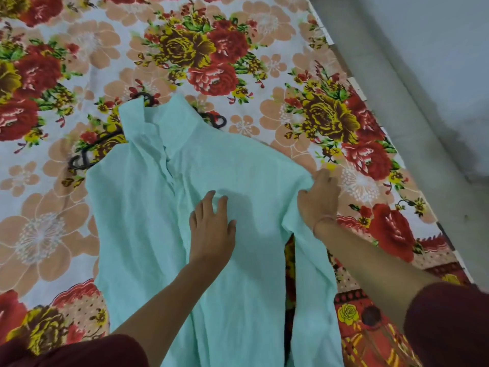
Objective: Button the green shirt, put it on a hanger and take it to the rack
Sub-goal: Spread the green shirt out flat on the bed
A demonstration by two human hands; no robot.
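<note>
I read the left hand [211, 223] as open, fingers spread and resting flat on the chest of the shirt [148, 221], just beside the placket. The right hand [318, 200] grips the shirt at its shoulder edge, fingers curled into the fabric. The shirt lies front up on the bedsheet [185, 49], collar away from me. A black hanger [76, 162] lies at the collar, with parts showing on both sides. Grey floor [423, 75] borders the bedsheet on the right.

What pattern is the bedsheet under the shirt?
Floral: red, yellow and peach flowers on a white bedsheet, head view.
</note>
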